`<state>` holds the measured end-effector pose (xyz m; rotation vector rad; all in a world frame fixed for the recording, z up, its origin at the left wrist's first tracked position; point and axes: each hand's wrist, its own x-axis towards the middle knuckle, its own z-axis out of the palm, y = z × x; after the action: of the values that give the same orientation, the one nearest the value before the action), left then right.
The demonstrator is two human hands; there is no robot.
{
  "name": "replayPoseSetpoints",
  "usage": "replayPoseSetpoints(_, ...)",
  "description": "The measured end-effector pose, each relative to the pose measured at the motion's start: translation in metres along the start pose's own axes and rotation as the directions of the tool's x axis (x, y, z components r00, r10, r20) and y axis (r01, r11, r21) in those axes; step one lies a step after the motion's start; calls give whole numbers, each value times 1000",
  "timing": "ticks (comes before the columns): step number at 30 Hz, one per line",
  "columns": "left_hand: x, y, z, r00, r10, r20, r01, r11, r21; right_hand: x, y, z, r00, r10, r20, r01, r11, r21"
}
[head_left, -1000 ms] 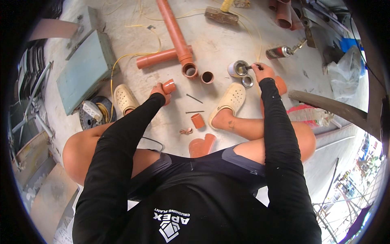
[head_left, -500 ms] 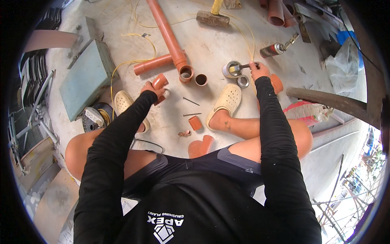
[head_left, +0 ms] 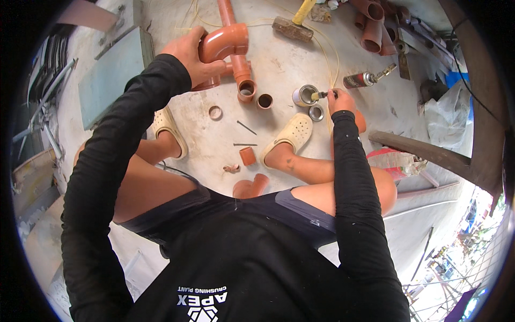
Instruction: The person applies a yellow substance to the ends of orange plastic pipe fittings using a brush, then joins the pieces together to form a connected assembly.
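Observation:
My left hand (head_left: 188, 56) is wrapped round a curved orange-brown pipe bend (head_left: 230, 42), raised above the floor. Behind it lies a long pipe (head_left: 227, 11) of the same colour, its open socket end (head_left: 246, 90) facing me. A short round pipe piece (head_left: 264, 101) stands beside that socket. At the right, my right hand (head_left: 344, 102) grips a small brush (head_left: 320, 96) by its dark handle. The pale bristles are at the mouth of an open metal can (head_left: 298, 97); how deep they reach I cannot tell. A round metal lid (head_left: 316, 112) lies close to the can.
Between my feet lie a pale ring (head_left: 215, 112), two nails (head_left: 245, 144), a short pipe piece (head_left: 247, 156) and a branched fitting (head_left: 251, 188). A sledgehammer (head_left: 292, 29) and a gas torch (head_left: 359, 80) are farther off. A wooden beam (head_left: 424, 147) lies at the right.
My left hand has lifted the pipe bend up from near the floor by my left foot, and the pale ring there shows now. My right hand stays by the can with the brush.

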<state>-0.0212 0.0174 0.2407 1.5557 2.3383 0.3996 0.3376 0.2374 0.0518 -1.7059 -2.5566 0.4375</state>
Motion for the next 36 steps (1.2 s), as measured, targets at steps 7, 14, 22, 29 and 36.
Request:
replayPoseSetpoints(7, -30, 8, -20, 997, 50, -59, -56, 993, -107, 3, -3, 5, 993, -113, -23, 109, 985, -132)
replayPoseSetpoints(14, -37, 16, -52, 999, 11, -42, -18, 986, -169, -3, -11, 21, 946, -323, 24, 322, 932, -169)
replayPoseSetpoints(22, -42, 6, -59, 998, 49, -51, -59, 971, -230, 7, 7, 59, 966, -238, 97, 246, 966, -75)
replayPoseSetpoints(29, -41, -11, -25, 974, 151, -168, -170, 979, -108, 13, 27, 97, 979, -46, 201, 26, 995, 99)
replayPoseSetpoints(36, -31, 13, -25, 991, 133, -18, -134, 986, -103, 39, 52, 118, 911, 300, 284, -397, 827, 399)
